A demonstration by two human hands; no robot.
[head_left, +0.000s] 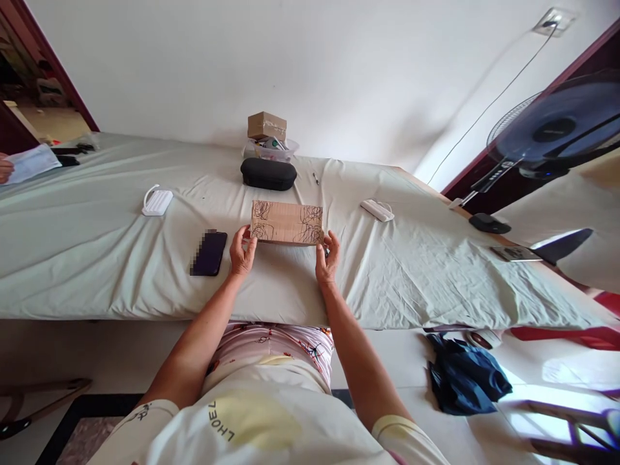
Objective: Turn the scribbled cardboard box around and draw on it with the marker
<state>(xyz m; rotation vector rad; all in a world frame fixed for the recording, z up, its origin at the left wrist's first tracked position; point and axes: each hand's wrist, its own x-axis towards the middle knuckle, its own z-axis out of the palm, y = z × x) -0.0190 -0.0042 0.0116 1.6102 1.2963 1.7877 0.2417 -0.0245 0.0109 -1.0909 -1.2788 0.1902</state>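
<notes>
A brown cardboard box (287, 221) with dark scribbles in its corners is in front of me on the cloth-covered table (285, 290). My left hand (243, 250) grips its left end, thumb at the near corner and fingers round the side. At the opposite end my right hand (328, 257) holds it the same way. Left of my left hand lies a dark phone (209, 253), partly pixelated. Behind the box sits a black zip case (268, 174). The underside of the box is hidden.
A clear plastic tub (271, 150) with a smaller carton (267, 126) on top stands by the wall. White strapped objects (157, 202) lie left and right, and a pen (316, 178) near the case. At right is a fan (552, 129); another person's hand (6, 169) holds paper at far left.
</notes>
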